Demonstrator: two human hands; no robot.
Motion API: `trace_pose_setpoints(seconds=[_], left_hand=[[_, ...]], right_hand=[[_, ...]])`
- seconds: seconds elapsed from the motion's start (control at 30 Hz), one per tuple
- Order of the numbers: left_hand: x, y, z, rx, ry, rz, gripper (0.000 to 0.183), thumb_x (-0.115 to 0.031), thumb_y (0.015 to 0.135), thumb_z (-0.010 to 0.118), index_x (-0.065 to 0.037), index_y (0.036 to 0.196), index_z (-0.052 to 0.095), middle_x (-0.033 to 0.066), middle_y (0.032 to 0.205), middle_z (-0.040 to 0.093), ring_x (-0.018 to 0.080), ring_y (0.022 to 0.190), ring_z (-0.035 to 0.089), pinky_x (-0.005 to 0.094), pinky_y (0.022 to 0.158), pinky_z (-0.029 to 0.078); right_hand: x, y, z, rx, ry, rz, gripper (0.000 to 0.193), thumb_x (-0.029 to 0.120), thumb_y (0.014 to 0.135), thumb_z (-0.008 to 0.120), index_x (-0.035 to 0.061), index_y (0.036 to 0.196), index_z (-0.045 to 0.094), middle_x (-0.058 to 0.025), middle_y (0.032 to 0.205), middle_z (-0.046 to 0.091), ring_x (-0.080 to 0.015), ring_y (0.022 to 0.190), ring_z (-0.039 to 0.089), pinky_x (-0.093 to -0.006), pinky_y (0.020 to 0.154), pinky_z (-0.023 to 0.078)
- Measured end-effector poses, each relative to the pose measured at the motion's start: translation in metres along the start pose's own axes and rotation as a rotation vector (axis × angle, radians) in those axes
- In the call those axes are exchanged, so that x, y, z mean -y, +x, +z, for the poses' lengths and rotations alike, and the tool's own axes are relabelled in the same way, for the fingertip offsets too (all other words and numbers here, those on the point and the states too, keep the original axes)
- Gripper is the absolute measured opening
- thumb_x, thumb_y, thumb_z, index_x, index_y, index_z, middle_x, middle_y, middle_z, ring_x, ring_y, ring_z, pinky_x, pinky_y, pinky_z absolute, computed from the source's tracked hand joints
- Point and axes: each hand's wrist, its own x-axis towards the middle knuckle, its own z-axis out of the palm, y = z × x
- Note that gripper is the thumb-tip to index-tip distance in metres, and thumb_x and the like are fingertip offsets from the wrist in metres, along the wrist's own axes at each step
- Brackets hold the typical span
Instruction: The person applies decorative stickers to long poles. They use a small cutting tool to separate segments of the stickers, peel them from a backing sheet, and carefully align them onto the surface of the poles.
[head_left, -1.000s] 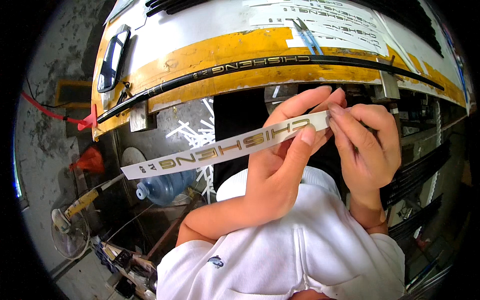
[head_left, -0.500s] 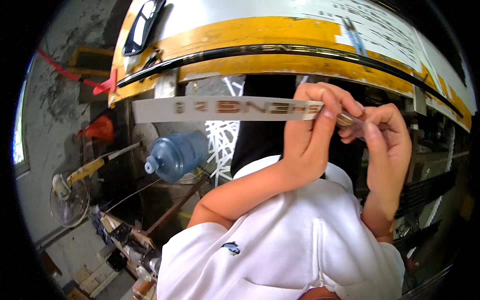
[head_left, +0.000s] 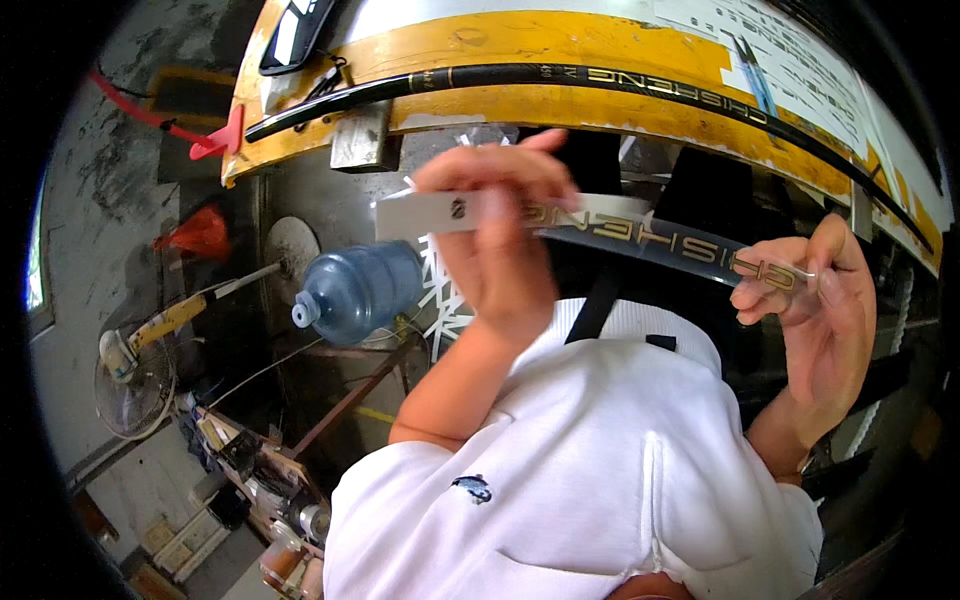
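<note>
A long decal is stretched between my two hands, above a dark seat or lap area. Its right stretch is a clear film (head_left: 665,243) with gold lettering, bending down toward the right. At the left end, a white backing strip (head_left: 400,216) still lies along it. My left hand (head_left: 495,235), partly blurred, pinches the backing strip between thumb and fingers. The far right end of the film is gripped by my right hand (head_left: 825,310), thumb against fingers. Beyond both hands, a slim black rod (head_left: 500,78) with gold bands and lettering lies on the bench.
The yellow-edged bench (head_left: 440,40) holds a phone (head_left: 295,35), blue-handled tweezers (head_left: 757,80) and printed white sheets (head_left: 800,60). A red clamp-like piece (head_left: 228,135) sits at its left corner. At left are a blue water bottle (head_left: 360,290), white strips (head_left: 440,300) and a fan (head_left: 130,375).
My hands have moved apart, the left one leftward and the right one rightward. The clear film now shows separated from the white backing over a long stretch.
</note>
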Motion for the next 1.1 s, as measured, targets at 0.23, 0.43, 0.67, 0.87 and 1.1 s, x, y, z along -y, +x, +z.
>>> trace_pose_setpoints(seconds=[0.23,0.43,0.67,0.87,1.1], left_hand=[[-0.051,0.001,-0.070,-0.144,0.462,0.041,0.012,-0.003,0.089,0.039,-0.004,0.097,0.048,0.0083,0.073,0.052,0.0151,0.064,0.051,0.0414,0.085,0.045],[-0.086,-0.004,-0.123,-0.088,1.000,-0.339,0.026,-0.017,0.096,0.042,0.002,0.107,0.057,0.0119,0.098,0.060,0.0198,0.090,0.057,0.0353,0.091,0.043],[-0.062,0.005,-0.022,0.570,0.009,-0.654,0.069,-0.047,0.077,0.071,0.005,0.120,0.053,0.0181,0.116,0.058,0.0269,0.106,0.056,0.0363,0.093,0.042],[-0.033,0.031,0.022,0.844,0.013,-0.947,0.040,-0.022,0.076,0.079,0.000,0.105,0.062,0.0055,0.085,0.062,0.0118,0.067,0.055,0.0238,0.058,0.045],[-0.020,0.048,0.034,0.744,0.234,-0.842,0.022,-0.013,0.076,0.079,-0.001,0.083,0.062,0.0032,0.073,0.059,0.0082,0.057,0.050,0.0211,0.051,0.039]], right_hand=[[0.008,0.010,0.010,0.140,-0.021,0.035,0.017,0.019,0.096,0.040,0.0052,0.088,0.035,-0.0374,0.102,0.060,-0.0361,0.087,0.069,-0.0396,0.072,0.060],[-0.002,0.019,0.014,0.277,-0.046,0.006,0.004,0.006,0.088,0.037,0.0042,0.087,0.034,-0.0353,0.101,0.062,-0.0361,0.089,0.069,-0.0397,0.078,0.058],[0.008,0.029,0.033,0.477,-0.236,0.174,0.008,-0.004,0.073,0.042,-0.0015,0.081,0.041,-0.0318,0.091,0.066,-0.0321,0.090,0.069,-0.0361,0.078,0.057],[0.014,0.020,-0.007,0.144,-0.177,0.046,0.016,0.006,0.087,0.057,-0.0003,0.086,0.043,-0.0340,0.094,0.064,-0.0306,0.085,0.069,-0.0371,0.076,0.058],[0.006,0.026,-0.043,-0.139,-0.305,-0.090,0.017,0.010,0.087,0.062,0.0033,0.088,0.046,-0.0149,0.082,0.057,-0.0143,0.063,0.058,-0.0233,0.059,0.050]])
